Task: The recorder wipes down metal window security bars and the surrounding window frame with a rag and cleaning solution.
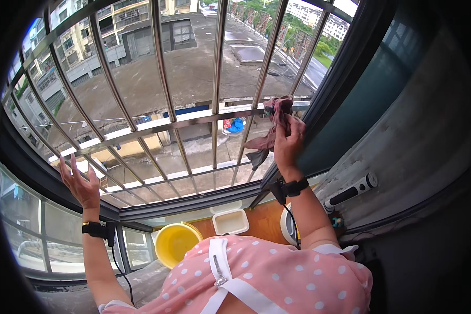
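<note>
A crumpled reddish-brown cloth [276, 131] with a dark grey end is held in my right hand [289, 143], up against the right part of the horizontal metal rail [196, 119] of a window grille. Upright metal bars [161, 62] cross this rail. My left hand [80, 182] is raised with its fingers spread near the grille's lower left part, and nothing is in it. Whether its fingertips touch the metal, I cannot tell. Both wrists wear black straps with cables.
Dark window frames [192, 204] surround the opening. Below stand a yellow bucket [176, 243], a white rectangular basin [230, 222] and a partly hidden round white container [288, 225]. A white and black cylindrical device [351, 192] is at the right wall. Outside are a flat roof and buildings.
</note>
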{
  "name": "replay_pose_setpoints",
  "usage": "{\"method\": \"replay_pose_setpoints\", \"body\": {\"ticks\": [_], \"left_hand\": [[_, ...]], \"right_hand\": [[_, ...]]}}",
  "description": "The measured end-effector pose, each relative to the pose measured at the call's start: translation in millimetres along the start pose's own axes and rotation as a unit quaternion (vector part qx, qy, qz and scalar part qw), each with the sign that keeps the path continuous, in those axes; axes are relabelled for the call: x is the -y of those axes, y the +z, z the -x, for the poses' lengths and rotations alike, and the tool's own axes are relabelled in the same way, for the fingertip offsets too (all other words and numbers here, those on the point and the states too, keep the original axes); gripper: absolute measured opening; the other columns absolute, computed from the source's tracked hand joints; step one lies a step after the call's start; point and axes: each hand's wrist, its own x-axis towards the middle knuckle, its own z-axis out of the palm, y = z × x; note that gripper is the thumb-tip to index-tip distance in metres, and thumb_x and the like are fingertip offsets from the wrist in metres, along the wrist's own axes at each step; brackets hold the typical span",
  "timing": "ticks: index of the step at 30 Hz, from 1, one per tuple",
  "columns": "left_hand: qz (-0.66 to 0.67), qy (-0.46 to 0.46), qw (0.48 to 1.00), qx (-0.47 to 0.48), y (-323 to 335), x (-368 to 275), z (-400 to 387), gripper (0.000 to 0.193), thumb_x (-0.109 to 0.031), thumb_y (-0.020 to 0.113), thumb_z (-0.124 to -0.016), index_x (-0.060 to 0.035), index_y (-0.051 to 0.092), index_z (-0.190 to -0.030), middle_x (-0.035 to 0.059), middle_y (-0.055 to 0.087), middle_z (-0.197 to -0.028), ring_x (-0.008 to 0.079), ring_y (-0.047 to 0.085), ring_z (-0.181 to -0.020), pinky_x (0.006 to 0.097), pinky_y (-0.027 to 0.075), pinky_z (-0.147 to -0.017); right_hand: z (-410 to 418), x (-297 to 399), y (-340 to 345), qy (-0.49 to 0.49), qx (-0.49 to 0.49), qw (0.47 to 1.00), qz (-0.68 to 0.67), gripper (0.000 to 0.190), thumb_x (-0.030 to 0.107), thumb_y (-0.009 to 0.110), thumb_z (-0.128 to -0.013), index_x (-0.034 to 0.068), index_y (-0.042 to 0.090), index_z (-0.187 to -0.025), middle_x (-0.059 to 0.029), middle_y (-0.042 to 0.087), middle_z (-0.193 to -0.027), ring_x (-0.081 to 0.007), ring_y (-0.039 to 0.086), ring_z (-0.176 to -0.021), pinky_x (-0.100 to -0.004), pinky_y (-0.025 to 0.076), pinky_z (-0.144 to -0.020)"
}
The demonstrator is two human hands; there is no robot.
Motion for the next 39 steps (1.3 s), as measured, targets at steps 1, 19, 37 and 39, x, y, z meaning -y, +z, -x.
{"method": "replay_pose_setpoints", "body": {"ticks": [1, 19, 37, 39], "left_hand": [[0.048, -0.019, 0.999, -0.010, 7, -8, -21, 0.069, -0.014, 0.068, -0.077, -0.0111, 0.038, -0.140, 0.0168, 0.028, -0.147, 0.0355, 0.024, -0.137, 0.0444, 0.023, -0.112], [0.125, -0.159, 0.972, -0.122, 144, -26, -88, 0.031, -0.019, 0.058, -0.092, -0.0087, 0.039, -0.115, 0.0125, 0.062, -0.074, 0.0348, 0.065, -0.066, 0.0438, 0.049, -0.052], [0.219, -0.166, 0.953, -0.129, 145, -25, -78, 0.023, -0.020, 0.056, -0.094, -0.0052, 0.045, -0.107, 0.0143, 0.061, -0.074, 0.0348, 0.064, -0.063, 0.0397, 0.047, -0.050], [0.226, -0.171, 0.951, -0.122, 144, -24, -76, 0.024, -0.019, 0.056, -0.094, -0.0051, 0.045, -0.109, 0.0144, 0.061, -0.076, 0.0347, 0.064, -0.064, 0.0396, 0.047, -0.051]], "right_hand": [[-18, -8, 12, -0.027, -0.032, 0.999, 0.016, 0.025, 0.007, 0.062, -0.082, 0.005, 0.060, -0.107, -0.0158, 0.057, -0.107, -0.0340, 0.056, -0.098, -0.0413, 0.046, -0.084], [-47, -39, 72, -0.076, 0.090, 0.948, 0.297, 0.028, 0.032, 0.060, -0.082, 0.008, 0.064, -0.096, -0.0119, 0.064, -0.096, -0.0293, 0.056, -0.095, -0.0399, 0.047, -0.078], [-57, 17, 57, 0.205, -0.253, 0.908, -0.265, 0.036, 0.017, 0.054, -0.095, -0.005, 0.049, -0.123, -0.0153, 0.057, -0.119, -0.0206, 0.057, -0.103, -0.0307, 0.043, -0.092], [-72, 10, 68, 0.169, -0.269, 0.941, -0.115, 0.038, 0.020, 0.049, -0.097, -0.004, 0.046, -0.126, -0.0186, 0.054, -0.125, -0.0279, 0.056, -0.111, -0.0353, 0.043, -0.094]]}}
